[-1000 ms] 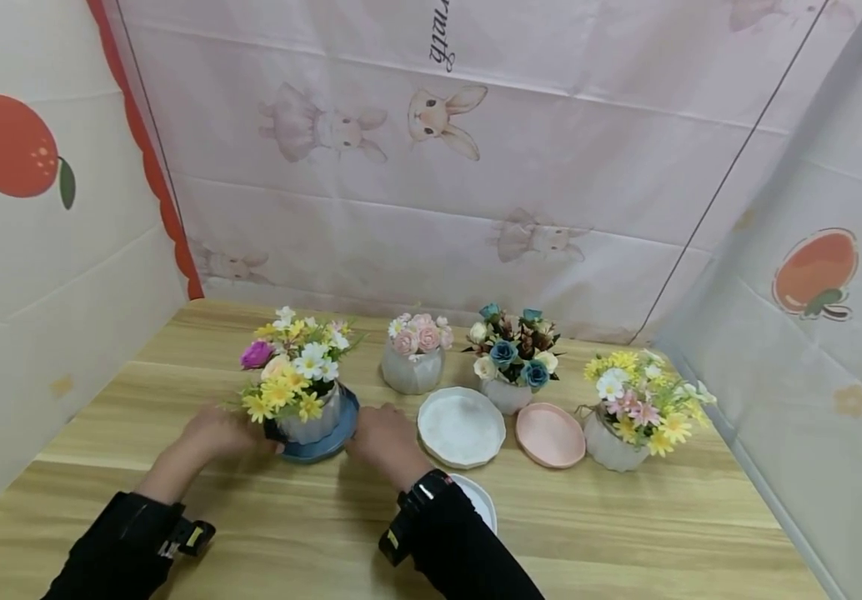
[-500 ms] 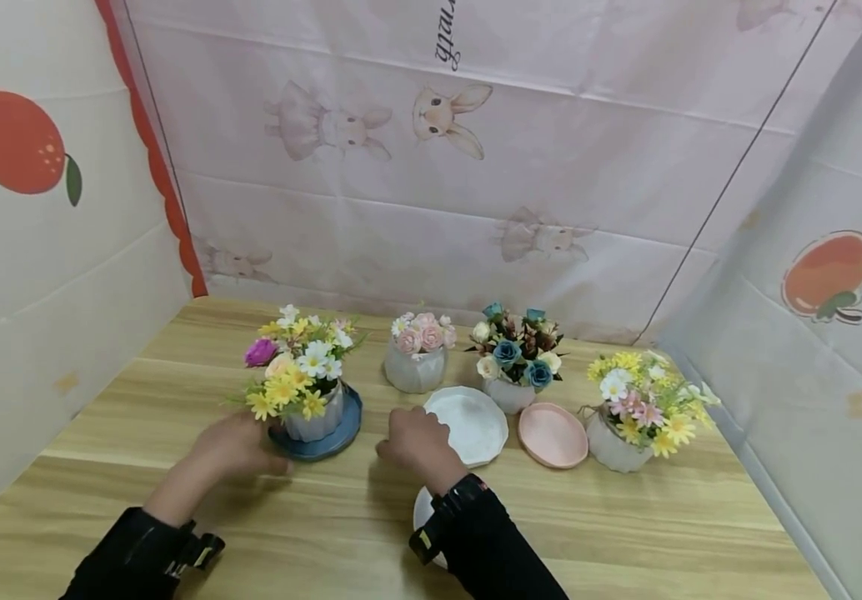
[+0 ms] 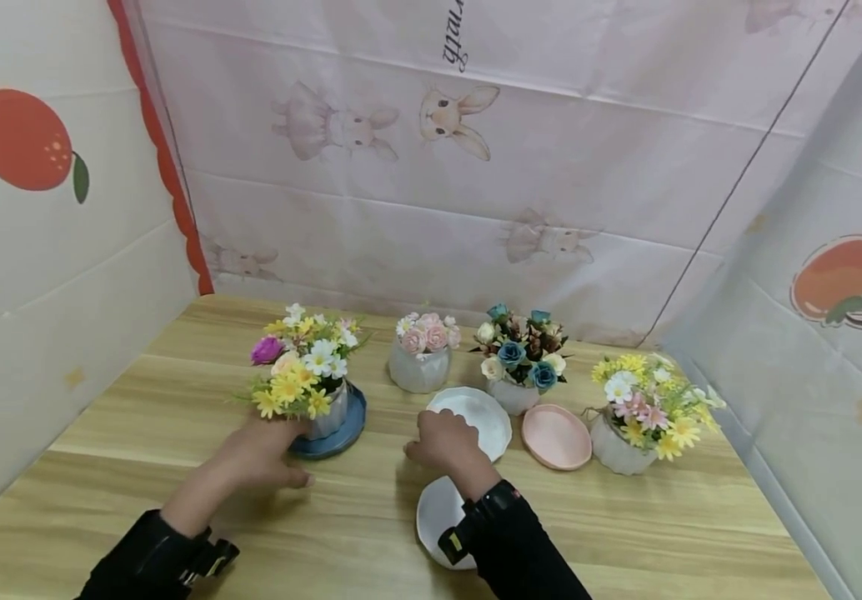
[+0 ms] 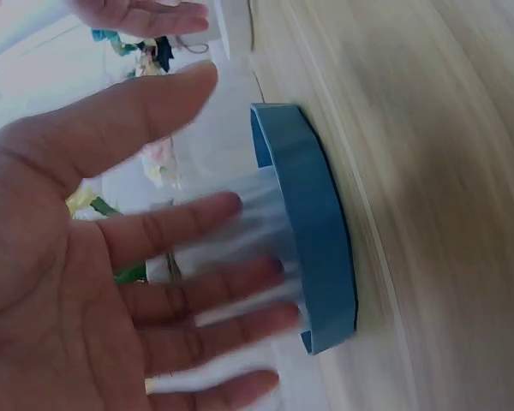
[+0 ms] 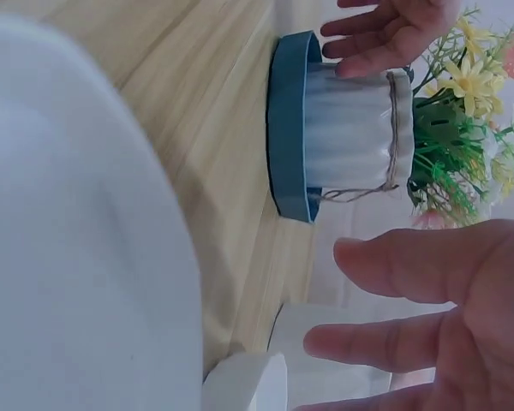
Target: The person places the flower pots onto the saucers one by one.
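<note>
A white fluted flowerpot [image 5: 351, 128] with twine round it stands on a blue saucer [image 3: 354, 423]. Yellow, white and purple flowers [image 3: 303, 367] fill it. My left hand [image 3: 262, 457] is just in front of the pot, its fingers spread and holding nothing. In the left wrist view, its blurred fingertips overlap the pot and the saucer's inner side; contact cannot be told. My right hand [image 3: 446, 442] is over the left part of a white plate [image 3: 489, 421], apart from the blue saucer. The right wrist view shows its thumb and fingers extended with nothing between them.
A white dish [image 3: 438, 521] lies partly under my right wrist. Behind are a pot of pink roses [image 3: 419, 369] and a pot of blue roses [image 3: 513, 396]. A pink saucer [image 3: 557, 437] and another flowerpot [image 3: 618, 446] stand to the right. Printed cloth walls surround the table.
My right hand has left the blue saucer's rim and moved right, over the white plate. My left hand has drawn back from the rim, fingers spreading. Pot and saucer stay on the table.
</note>
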A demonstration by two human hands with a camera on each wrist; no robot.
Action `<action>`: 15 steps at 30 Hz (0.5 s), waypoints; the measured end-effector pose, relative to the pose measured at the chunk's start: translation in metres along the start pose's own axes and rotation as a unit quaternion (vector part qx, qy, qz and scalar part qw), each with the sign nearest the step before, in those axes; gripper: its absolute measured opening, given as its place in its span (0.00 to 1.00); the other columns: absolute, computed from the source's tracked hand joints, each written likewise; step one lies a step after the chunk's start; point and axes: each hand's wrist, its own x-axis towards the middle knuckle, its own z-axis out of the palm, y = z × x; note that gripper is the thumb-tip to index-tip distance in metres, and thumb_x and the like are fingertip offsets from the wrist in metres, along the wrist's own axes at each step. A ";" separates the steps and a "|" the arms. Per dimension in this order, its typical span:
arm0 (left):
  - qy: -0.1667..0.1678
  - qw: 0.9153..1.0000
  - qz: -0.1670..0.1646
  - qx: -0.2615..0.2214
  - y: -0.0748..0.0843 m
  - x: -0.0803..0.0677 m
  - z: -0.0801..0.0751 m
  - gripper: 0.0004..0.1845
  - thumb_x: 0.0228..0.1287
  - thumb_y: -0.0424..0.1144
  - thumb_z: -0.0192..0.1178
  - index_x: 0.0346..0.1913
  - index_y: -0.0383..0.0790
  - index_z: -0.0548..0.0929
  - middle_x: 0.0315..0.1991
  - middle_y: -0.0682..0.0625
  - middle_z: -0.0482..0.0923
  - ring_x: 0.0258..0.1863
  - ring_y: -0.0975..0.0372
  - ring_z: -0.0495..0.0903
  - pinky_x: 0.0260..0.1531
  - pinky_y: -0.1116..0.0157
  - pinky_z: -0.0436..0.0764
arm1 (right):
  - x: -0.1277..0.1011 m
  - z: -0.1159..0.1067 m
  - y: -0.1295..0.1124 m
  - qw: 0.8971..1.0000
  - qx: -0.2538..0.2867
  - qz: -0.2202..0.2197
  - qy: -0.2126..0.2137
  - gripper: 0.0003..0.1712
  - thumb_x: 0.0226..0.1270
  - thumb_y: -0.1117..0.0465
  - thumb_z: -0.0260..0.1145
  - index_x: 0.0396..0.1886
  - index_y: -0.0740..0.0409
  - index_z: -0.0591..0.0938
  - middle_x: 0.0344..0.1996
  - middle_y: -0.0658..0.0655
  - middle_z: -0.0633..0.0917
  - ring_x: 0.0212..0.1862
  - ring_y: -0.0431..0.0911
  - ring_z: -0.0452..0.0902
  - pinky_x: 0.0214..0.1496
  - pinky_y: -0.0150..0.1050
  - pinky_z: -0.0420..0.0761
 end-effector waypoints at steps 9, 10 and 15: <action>-0.027 1.000 0.008 -0.007 0.017 0.010 0.009 0.34 0.49 0.46 0.70 0.59 0.35 0.74 0.54 0.38 0.74 0.53 0.44 0.72 0.51 0.46 0.69 | -0.003 -0.004 0.016 1.000 0.000 0.014 0.017 0.09 0.57 0.55 0.65 0.31 0.55 0.78 0.33 0.60 0.76 0.43 0.61 0.72 0.42 0.60 0.70; -0.029 1.000 0.005 -0.012 0.019 0.012 0.012 0.34 0.49 0.46 0.70 0.59 0.35 0.74 0.55 0.39 0.73 0.53 0.45 0.72 0.52 0.46 0.69 | -0.003 -0.004 0.018 1.000 0.000 0.015 0.020 0.09 0.57 0.55 0.65 0.32 0.55 0.78 0.33 0.60 0.76 0.42 0.61 0.72 0.41 0.61 0.69; -0.020 0.999 0.025 -0.010 0.029 0.022 0.020 0.34 0.49 0.45 0.71 0.59 0.35 0.73 0.56 0.37 0.72 0.53 0.46 0.73 0.50 0.47 0.71 | -0.002 -0.004 0.027 1.000 0.005 0.018 0.025 0.11 0.57 0.54 0.65 0.34 0.56 0.79 0.32 0.59 0.76 0.42 0.60 0.72 0.41 0.61 0.70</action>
